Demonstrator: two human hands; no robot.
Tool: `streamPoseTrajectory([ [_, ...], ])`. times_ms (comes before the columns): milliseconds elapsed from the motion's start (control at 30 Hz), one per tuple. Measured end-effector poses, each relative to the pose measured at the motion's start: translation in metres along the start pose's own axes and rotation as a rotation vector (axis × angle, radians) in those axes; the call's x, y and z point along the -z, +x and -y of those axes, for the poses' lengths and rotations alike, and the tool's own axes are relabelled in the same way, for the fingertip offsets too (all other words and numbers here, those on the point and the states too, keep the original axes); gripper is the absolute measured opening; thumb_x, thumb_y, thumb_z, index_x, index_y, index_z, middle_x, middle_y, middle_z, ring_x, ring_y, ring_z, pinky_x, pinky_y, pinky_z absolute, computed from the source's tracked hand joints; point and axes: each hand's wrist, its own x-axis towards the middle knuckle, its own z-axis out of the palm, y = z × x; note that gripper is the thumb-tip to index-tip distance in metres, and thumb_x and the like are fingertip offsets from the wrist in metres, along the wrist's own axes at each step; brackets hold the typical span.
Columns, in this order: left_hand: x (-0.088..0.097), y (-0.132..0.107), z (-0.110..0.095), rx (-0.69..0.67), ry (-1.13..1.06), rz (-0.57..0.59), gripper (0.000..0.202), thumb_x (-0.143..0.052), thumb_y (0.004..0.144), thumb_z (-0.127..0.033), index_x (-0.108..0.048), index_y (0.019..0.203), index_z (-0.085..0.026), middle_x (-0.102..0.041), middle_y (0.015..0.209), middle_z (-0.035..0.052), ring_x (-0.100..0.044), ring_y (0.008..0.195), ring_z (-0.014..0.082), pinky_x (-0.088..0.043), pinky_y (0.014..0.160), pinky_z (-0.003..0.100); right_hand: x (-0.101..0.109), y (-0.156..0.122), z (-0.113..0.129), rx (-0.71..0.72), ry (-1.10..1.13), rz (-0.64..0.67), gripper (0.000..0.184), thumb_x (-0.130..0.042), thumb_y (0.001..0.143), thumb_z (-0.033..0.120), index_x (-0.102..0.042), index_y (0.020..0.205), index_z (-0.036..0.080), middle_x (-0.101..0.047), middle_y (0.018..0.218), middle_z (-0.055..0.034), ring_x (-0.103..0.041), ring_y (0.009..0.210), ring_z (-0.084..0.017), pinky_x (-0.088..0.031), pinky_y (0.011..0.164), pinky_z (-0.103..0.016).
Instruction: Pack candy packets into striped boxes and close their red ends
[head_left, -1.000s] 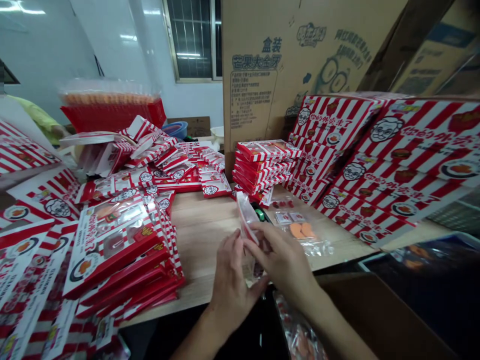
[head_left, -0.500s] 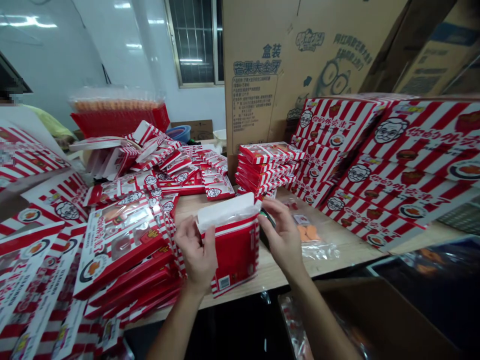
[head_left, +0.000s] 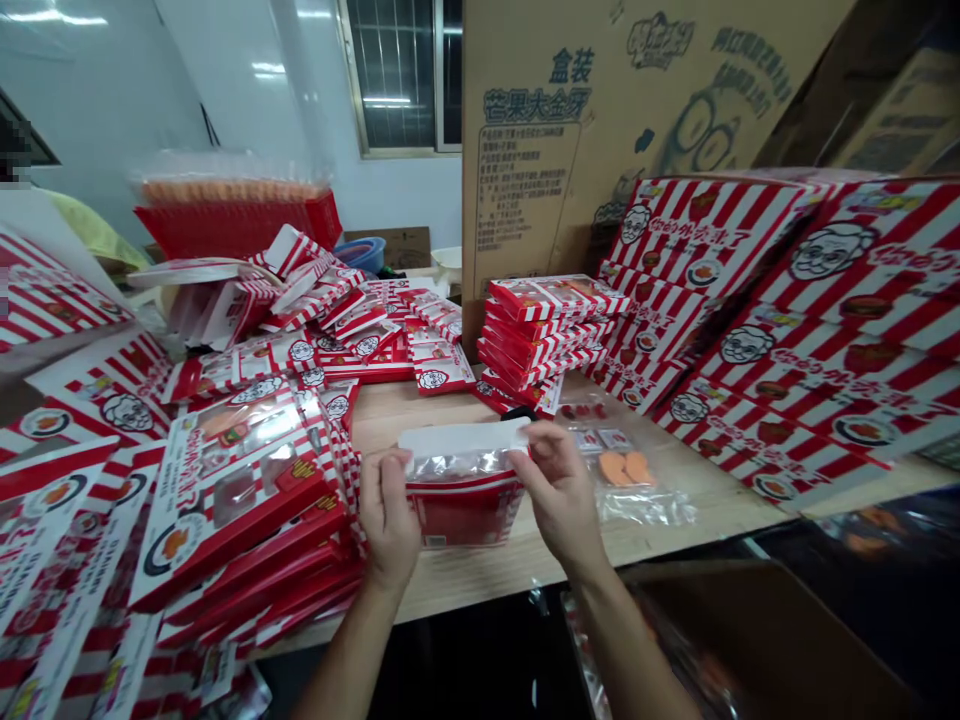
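Note:
A red and white striped box (head_left: 465, 495) with an open white top flap stands in front of me above the wooden table (head_left: 420, 420). My left hand (head_left: 390, 520) grips its left side. My right hand (head_left: 559, 490) holds its right side, the fingers pinching the flap's right end. Clear plastic shows inside the box mouth. A clear bag with orange pieces (head_left: 630, 475) lies on the table just right of my right hand.
A leaning pile of filled striped boxes (head_left: 240, 500) sits at my left. A neat stack of boxes (head_left: 547, 330) stands behind. Flat striped cartons (head_left: 787, 330) lean at the right against a tall brown cardboard box (head_left: 600, 130). A red tray (head_left: 232, 225) is at the back left.
One second ago both hands worked a clear bag low at the table edge. Since then they have taken up the striped box, and it has tipped so that its open mouth faces me.

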Motion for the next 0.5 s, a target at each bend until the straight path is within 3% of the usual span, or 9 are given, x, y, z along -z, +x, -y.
streamPoseTrajectory([
  [67, 0.003, 0.008, -0.007, 0.18, -0.13, 0.141, 0.027, -0.043, 0.089, -0.021, -0.049, 0.115, -0.023, -0.07, 0.09, 0.0031, -0.066, 0.081, 0.0158, -0.051, 0.073, 0.029, 0.001, 0.001, 0.001, -0.097, 0.119, 0.077, 0.038, -0.058, 0.082, 0.027, -0.05, 0.12, 0.028, -0.07, 0.096, -0.0041, -0.066, 0.086, -0.017, -0.053, 0.077, -0.032],
  [100, 0.005, 0.013, -0.01, 0.285, -0.216, 0.241, 0.037, -0.044, 0.086, -0.02, -0.045, 0.123, -0.023, -0.071, 0.096, 0.0046, -0.067, 0.084, 0.0173, -0.052, 0.074, 0.031, 0.002, 0.002, 0.0, -0.117, 0.149, 0.12, 0.039, -0.057, 0.083, 0.027, -0.051, 0.121, 0.029, -0.069, 0.103, -0.0049, -0.065, 0.094, -0.017, -0.052, 0.082, -0.033],
  [133, 0.007, 0.018, -0.012, 0.387, -0.3, 0.34, 0.041, -0.046, 0.084, -0.02, -0.044, 0.125, -0.023, -0.071, 0.1, 0.0059, -0.067, 0.088, 0.0189, -0.053, 0.074, 0.032, 0.003, 0.002, -0.002, -0.115, 0.165, 0.154, 0.032, -0.057, 0.084, 0.026, -0.056, 0.116, 0.03, -0.068, 0.109, -0.0051, -0.063, 0.1, -0.018, -0.05, 0.087, -0.036],
  [200, 0.01, 0.027, -0.016, 0.526, -0.423, 0.463, 0.033, -0.05, 0.079, -0.019, -0.056, 0.112, -0.021, -0.07, 0.105, 0.0074, -0.067, 0.091, 0.0216, -0.054, 0.076, 0.036, 0.006, 0.002, -0.006, -0.077, 0.186, 0.181, 0.015, -0.059, 0.083, 0.025, -0.067, 0.096, 0.028, -0.065, 0.116, -0.0043, -0.062, 0.104, -0.02, -0.047, 0.092, -0.04],
  [267, 0.011, 0.032, -0.018, 0.577, -0.489, 0.477, 0.016, -0.053, 0.076, -0.017, -0.065, 0.087, -0.019, -0.07, 0.107, 0.0072, -0.068, 0.091, 0.0226, -0.054, 0.078, 0.038, 0.007, 0.002, -0.008, -0.038, 0.2, 0.18, 0.01, -0.06, 0.084, 0.025, -0.069, 0.082, 0.027, -0.064, 0.119, -0.0039, -0.064, 0.101, -0.022, -0.047, 0.093, -0.045],
  [333, 0.01, 0.031, -0.019, 0.569, -0.507, 0.427, 0.013, -0.053, 0.074, -0.014, -0.063, 0.068, -0.018, -0.07, 0.108, 0.006, -0.068, 0.09, 0.0222, -0.052, 0.082, 0.04, 0.008, 0.001, -0.007, -0.002, 0.185, 0.18, 0.013, -0.059, 0.084, 0.025, -0.07, 0.077, 0.027, -0.064, 0.118, -0.0033, -0.065, 0.098, -0.022, -0.047, 0.092, -0.047],
  [400, 0.008, 0.026, -0.017, 0.521, -0.475, 0.359, 0.018, -0.051, 0.073, -0.01, -0.061, 0.06, -0.017, -0.07, 0.107, 0.0047, -0.068, 0.091, 0.0215, -0.051, 0.084, 0.04, 0.008, 0.0, -0.002, 0.019, 0.142, 0.193, 0.016, -0.059, 0.085, 0.024, -0.071, 0.075, 0.029, -0.064, 0.117, -0.0026, -0.065, 0.098, -0.02, -0.047, 0.091, -0.045],
  [500, 0.007, 0.017, -0.015, 0.413, -0.434, 0.31, 0.024, -0.047, 0.073, -0.005, -0.06, 0.058, -0.018, -0.07, 0.104, 0.0026, -0.065, 0.096, 0.02, -0.048, 0.088, 0.038, 0.008, -0.002, 0.007, 0.014, 0.065, 0.21, 0.005, -0.069, 0.076, 0.029, -0.07, 0.072, 0.026, -0.066, 0.113, -0.0046, -0.064, 0.1, -0.022, -0.049, 0.087, -0.041],
])
